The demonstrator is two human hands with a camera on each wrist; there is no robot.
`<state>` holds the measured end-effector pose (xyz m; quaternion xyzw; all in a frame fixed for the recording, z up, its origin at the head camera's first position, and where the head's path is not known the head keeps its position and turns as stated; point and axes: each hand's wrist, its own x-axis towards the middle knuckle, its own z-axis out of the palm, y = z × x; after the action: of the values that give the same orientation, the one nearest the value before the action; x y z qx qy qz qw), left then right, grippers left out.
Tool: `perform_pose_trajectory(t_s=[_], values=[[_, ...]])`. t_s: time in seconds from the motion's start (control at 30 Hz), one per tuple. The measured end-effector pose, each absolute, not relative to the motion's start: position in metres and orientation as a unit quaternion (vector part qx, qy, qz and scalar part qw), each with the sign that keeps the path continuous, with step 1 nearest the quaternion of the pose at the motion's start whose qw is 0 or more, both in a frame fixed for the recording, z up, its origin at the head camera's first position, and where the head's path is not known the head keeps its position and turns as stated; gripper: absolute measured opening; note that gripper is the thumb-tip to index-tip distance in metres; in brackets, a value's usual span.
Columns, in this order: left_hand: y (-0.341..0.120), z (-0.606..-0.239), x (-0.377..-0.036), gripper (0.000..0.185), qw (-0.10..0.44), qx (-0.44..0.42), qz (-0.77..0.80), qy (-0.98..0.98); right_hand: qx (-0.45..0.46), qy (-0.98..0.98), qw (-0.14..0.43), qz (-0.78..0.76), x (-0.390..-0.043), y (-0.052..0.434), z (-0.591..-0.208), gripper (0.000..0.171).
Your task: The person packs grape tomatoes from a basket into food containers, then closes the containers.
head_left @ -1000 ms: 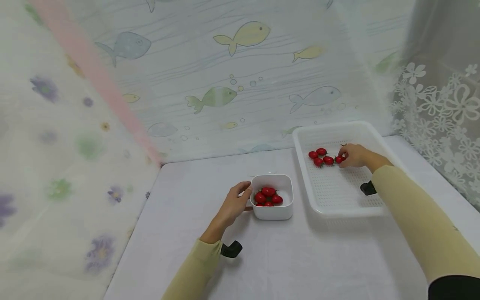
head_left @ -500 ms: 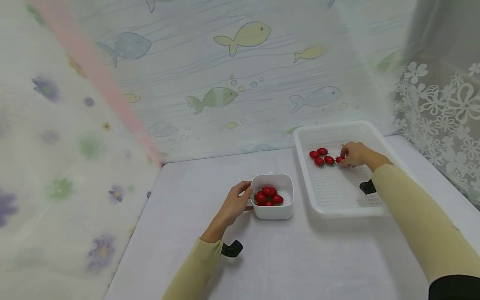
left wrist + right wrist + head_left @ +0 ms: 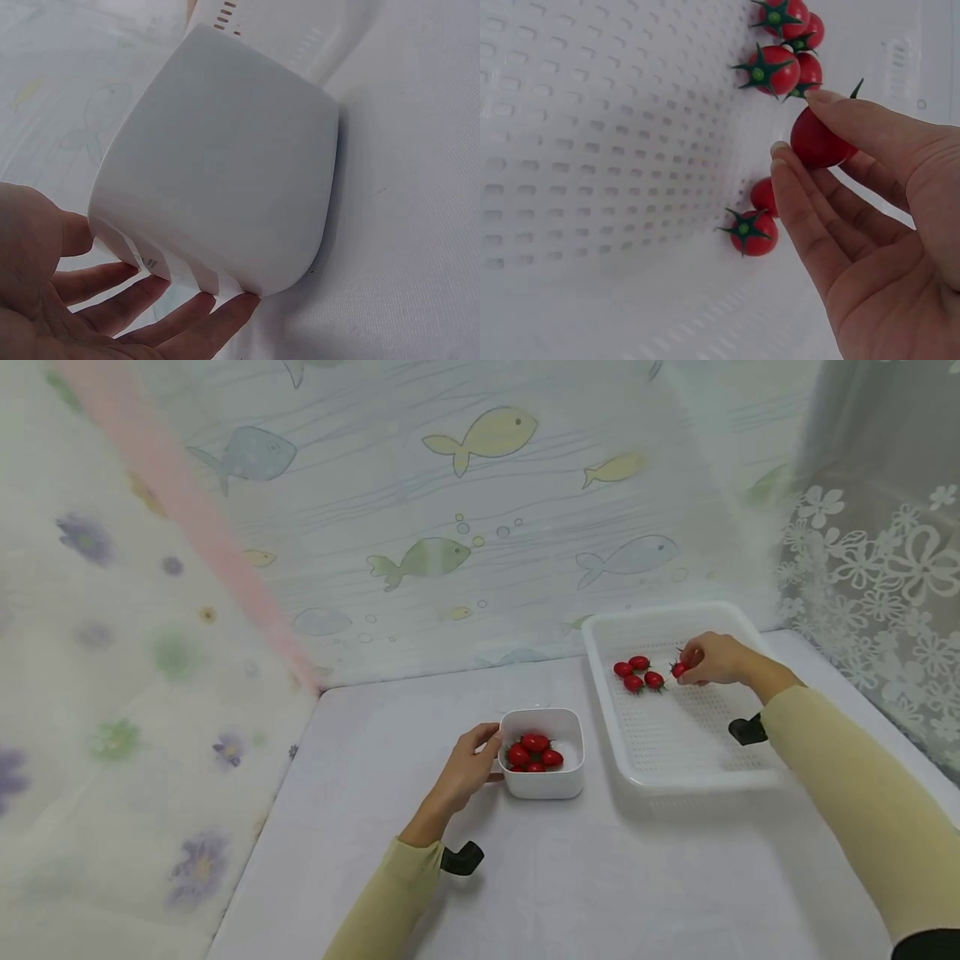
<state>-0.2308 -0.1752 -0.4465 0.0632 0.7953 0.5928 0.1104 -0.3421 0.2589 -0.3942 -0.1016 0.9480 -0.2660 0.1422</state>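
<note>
A white perforated tray (image 3: pixel 675 739) sits at the back right of the table with several red cherry tomatoes (image 3: pixel 637 672) at its far end. My right hand (image 3: pixel 693 662) is over them and pinches one cherry tomato (image 3: pixel 821 139) between thumb and fingertips, just off the tray floor. More tomatoes (image 3: pixel 780 45) lie beyond it, and one (image 3: pixel 754 229) lies below it. My left hand (image 3: pixel 472 764) holds the left side of a small white bowl (image 3: pixel 542 785), thumb at the rim and fingers (image 3: pixel 187 315) against its wall (image 3: pixel 225 180). The bowl holds several tomatoes (image 3: pixel 534 752).
A white cloth covers the table (image 3: pixel 525 877). A fish-print curtain (image 3: pixel 450 527) hangs close behind, a floral one (image 3: pixel 112 652) at the left and a lace one (image 3: pixel 885 585) at the right. Black wrist mounts (image 3: pixel 461 857) sit under both sleeves.
My right hand has lifted slightly with a tomato pinched in its fingers, away from the tray floor. The left hand and the bowl have stayed put.
</note>
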Motion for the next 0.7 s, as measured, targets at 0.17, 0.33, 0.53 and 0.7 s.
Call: perform_pose_trajectory(t_s=[0.17,0.33,0.53,0.7], values=[[-0.178,-0.455,-0.241,0.042,0.115,0.070,0.596,0.791,-0.102,0.947,0.136,-0.271,-0.343,0.258,-0.395,0.035],[-0.178,-0.457,-0.244,0.043,0.114,0.073,0.602,0.787,-0.123,0.947,0.131,-0.267,-0.338,0.253,-0.383,0.033],[-0.177,-0.459,-0.244,0.042,0.115,0.069,0.603,0.786,-0.144,0.945,0.125,-0.265,-0.332,0.249,-0.374,0.033],[-0.177,-0.460,-0.243,0.042,0.114,0.068,0.604,0.786,-0.150,0.943,0.125,-0.270,-0.326,0.244,-0.370,0.032]])
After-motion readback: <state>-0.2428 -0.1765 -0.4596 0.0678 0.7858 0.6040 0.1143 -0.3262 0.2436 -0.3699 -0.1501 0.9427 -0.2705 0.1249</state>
